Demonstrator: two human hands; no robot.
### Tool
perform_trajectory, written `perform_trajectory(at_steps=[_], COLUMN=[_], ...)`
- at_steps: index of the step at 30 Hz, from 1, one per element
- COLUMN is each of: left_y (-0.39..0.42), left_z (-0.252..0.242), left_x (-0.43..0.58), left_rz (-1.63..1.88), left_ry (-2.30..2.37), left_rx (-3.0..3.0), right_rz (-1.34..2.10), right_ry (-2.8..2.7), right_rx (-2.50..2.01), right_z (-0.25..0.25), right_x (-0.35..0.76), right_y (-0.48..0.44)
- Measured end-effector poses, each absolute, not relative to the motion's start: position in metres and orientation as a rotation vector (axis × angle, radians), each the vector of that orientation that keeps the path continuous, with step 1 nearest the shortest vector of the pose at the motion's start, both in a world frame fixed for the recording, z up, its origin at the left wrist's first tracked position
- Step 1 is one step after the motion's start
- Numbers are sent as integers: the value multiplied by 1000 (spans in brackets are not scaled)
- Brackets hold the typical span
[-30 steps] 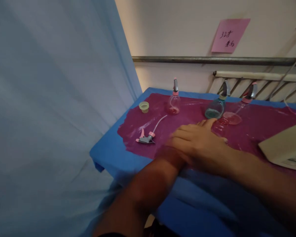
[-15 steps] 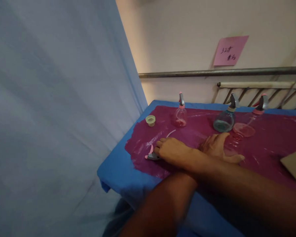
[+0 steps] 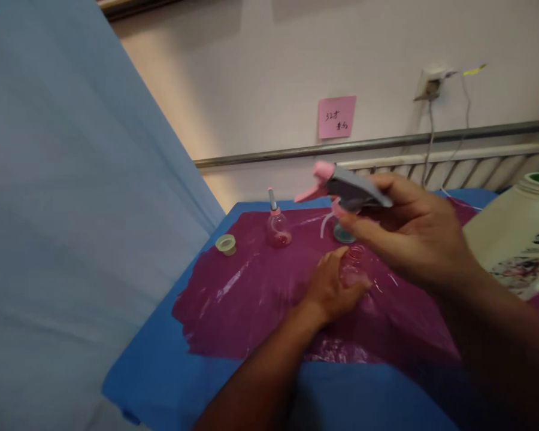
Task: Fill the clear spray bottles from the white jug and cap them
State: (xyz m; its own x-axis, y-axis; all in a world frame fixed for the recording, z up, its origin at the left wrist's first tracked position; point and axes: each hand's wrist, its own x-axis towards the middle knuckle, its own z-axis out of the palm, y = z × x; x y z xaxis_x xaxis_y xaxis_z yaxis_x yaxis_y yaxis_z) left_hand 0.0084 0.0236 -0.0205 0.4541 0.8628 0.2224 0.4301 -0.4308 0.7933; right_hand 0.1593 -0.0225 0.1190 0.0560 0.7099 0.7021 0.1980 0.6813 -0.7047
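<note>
My right hand (image 3: pixel 413 233) is raised, thumb and fingers closed around a grey and pink trigger spray head (image 3: pixel 353 187). Its nozzle faces left and its thin white dip tube (image 3: pixel 326 224) curves down. Lower down, my left hand (image 3: pixel 335 287) grips a clear pinkish bottle without a top (image 3: pixel 356 276) on the purple plastic sheet (image 3: pixel 251 305). The bottle's open neck points up, below the spray head and apart from it. A bottle with bluish-green liquid (image 3: pixel 344 233) stands behind, largely hidden by the spray head and right hand.
A spray bottle with pink liquid (image 3: pixel 279 230) and a small pale cup-shaped cap (image 3: pixel 227 244) stand to the left. At right is a large cream jug (image 3: pixel 512 239). Blue cloth (image 3: pixel 153 341) covers the table, a blue curtain (image 3: pixel 72 209) hangs left, and a metal pipe (image 3: pixel 260 157) crosses the wall.
My right hand has lifted the spray head off the sheet and carried it rightward, uncrossing my arms. My left hand has closed around the open bottle. The view has shifted right, showing the jug.
</note>
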Motion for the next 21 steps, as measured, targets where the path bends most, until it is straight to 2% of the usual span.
perform_trajectory(at_steps=[11,16,21], left_y=[20,23,22], left_z=[-10,-13,-9], left_x=[5,5,5], left_rz=[796,787,780], left_ry=[1123,1149,1133], left_rx=[1961,1954,1969], right_rz=[503,683,928], right_ry=[-1420,-1474,-1593], right_rx=[-923,-905,-983], right_z=[129,120,90], right_x=[223,227,239], right_y=[-25,-12,17])
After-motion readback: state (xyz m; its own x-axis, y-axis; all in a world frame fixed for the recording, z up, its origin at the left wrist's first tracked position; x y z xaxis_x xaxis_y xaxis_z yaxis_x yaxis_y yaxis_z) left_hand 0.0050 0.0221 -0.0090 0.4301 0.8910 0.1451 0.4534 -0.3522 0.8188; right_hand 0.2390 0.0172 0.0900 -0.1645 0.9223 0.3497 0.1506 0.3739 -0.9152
